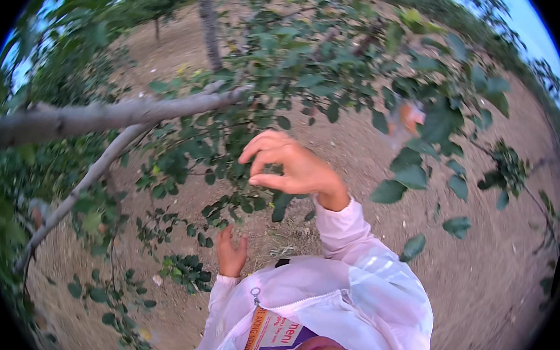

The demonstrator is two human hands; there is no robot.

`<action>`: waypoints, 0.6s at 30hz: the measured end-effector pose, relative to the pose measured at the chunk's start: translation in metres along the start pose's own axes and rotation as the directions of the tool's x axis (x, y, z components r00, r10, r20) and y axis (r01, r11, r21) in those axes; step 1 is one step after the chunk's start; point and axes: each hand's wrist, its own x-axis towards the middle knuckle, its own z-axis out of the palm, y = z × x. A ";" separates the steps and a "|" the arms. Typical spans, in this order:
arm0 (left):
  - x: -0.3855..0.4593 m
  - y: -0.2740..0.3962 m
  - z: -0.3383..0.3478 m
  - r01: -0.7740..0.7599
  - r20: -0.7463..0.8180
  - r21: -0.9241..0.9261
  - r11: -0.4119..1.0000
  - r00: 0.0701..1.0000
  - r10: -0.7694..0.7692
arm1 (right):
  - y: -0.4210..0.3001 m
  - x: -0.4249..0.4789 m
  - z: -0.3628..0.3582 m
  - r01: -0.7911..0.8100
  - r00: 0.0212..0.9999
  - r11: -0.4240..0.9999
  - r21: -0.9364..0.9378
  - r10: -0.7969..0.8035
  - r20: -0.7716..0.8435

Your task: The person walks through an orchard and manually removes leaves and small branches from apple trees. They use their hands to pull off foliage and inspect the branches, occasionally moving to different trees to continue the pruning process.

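Note:
My right hand (296, 165) is raised in front of me among the leaves of a fruit tree. Its fingers are loosely curled, thumb tip close to the forefinger, and I see nothing held between them. Green leafy twigs (235, 155) hang just behind those fingertips. Lower down, close to my body, my left hand (231, 254) is held up with thumb and fingers apart; nothing shows in it. Small leaves (202, 240) lie just left of that hand. A blurred orange-red fruit (411, 116), with something pale and translucent around it, hangs among leaves at upper right.
A thick grey branch (120, 114) crosses from the left, and a thinner branch (79, 189) slopes down below it. An upright stem (207, 26) rises behind. Leafy shoots (407, 175) reach in from the right. A yellowish fruit (144, 332) hangs low left. Bare soil (475, 293) lies beneath.

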 end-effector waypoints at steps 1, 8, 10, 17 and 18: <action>-0.003 0.002 -0.002 0.028 0.011 -0.044 0.999 1.000 -0.027 | -0.001 -0.007 0.003 -0.060 0.998 0.998 0.016 0.061 -0.015; -0.007 0.007 0.010 -0.013 0.110 -0.028 1.000 0.994 0.016 | 0.000 -0.054 0.004 -0.274 0.876 0.957 0.095 0.289 -0.386; -0.004 0.006 0.018 -0.034 0.158 -0.051 0.998 0.987 0.042 | -0.005 -0.067 -0.005 -0.413 0.646 0.875 0.252 0.476 -0.596; -0.001 0.012 0.038 -0.142 0.298 0.020 0.990 0.946 0.130 | 0.017 -0.083 -0.070 -0.566 0.294 0.785 -0.251 -0.092 -0.951; -0.001 0.014 0.042 -0.142 0.299 0.004 0.990 0.945 0.135 | 0.015 -0.078 -0.072 -0.590 0.282 0.779 -0.212 -0.047 -0.958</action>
